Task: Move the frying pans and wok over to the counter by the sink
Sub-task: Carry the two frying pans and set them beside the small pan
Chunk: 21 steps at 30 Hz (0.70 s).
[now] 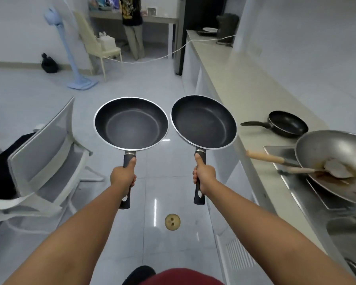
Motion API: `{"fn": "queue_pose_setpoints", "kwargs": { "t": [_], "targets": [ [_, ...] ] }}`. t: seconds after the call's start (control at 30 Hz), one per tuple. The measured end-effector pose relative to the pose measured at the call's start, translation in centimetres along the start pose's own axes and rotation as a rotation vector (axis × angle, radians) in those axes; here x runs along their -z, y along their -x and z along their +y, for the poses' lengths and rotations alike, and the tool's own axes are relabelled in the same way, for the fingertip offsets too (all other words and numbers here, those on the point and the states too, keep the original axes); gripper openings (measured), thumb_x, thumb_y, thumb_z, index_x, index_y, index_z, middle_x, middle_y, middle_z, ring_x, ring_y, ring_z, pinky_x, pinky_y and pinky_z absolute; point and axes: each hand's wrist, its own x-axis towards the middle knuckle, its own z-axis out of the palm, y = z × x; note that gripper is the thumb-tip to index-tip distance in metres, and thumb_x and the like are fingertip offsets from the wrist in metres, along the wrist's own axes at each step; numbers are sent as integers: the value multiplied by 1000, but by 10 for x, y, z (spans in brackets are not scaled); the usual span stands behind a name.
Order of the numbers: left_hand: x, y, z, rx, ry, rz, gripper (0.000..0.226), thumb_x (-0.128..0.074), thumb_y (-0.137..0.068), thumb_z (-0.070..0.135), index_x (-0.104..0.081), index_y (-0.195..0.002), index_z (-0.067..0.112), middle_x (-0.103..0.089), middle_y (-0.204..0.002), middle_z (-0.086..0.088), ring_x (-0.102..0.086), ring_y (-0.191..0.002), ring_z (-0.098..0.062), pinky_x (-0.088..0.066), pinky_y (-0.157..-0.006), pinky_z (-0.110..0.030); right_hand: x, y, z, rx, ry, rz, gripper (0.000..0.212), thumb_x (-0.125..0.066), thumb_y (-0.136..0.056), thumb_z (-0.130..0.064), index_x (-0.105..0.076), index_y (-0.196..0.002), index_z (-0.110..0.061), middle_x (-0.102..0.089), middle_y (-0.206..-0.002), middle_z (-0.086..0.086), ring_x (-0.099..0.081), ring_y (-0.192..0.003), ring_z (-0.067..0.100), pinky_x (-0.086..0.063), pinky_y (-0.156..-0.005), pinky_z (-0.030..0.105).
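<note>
My left hand grips the black handle of a dark non-stick frying pan, held level over the floor. My right hand grips the handle of a second, similar frying pan, tilted slightly and close to the counter's edge. A smaller black frying pan rests on the beige counter to the right. A steel wok with a spatula in it and brown residue sits over the sink drainboard. A wooden handle sticks out beside it.
A sink basin lies at the lower right. A white chair stands to my left. Farther off are a blue standing fan, a cream chair, a white cable across the counter, a kettle, and a person by a table.
</note>
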Motion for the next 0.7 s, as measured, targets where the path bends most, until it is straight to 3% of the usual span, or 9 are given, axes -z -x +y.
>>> {"fn": "queue_pose_setpoints", "kwargs": {
  "t": [0.23, 0.7],
  "targets": [
    [-65, -111, 94, -98, -109, -44, 50, -58, -89, 52, -59, -71, 6, -60, -57, -7, -52, -45, -20, -39, -48, -26, -22, -119, -94, 60, -91, 75, 50, -64, -85, -53, -49, -59, -14, -47, -39, -4, -41, -35, 13, -40, -46, 27],
    [-279, -320, 305, -243, -156, -359, 49, -61, -87, 51, -56, -67, 7, -56, -55, -5, -49, -43, -18, -39, -45, -26, -28, -333, -250, 89, -236, 415, 51, -62, -88, -54, -48, -60, -13, -47, -49, 3, -39, -38, 17, -38, -44, 27]
  ]
}}
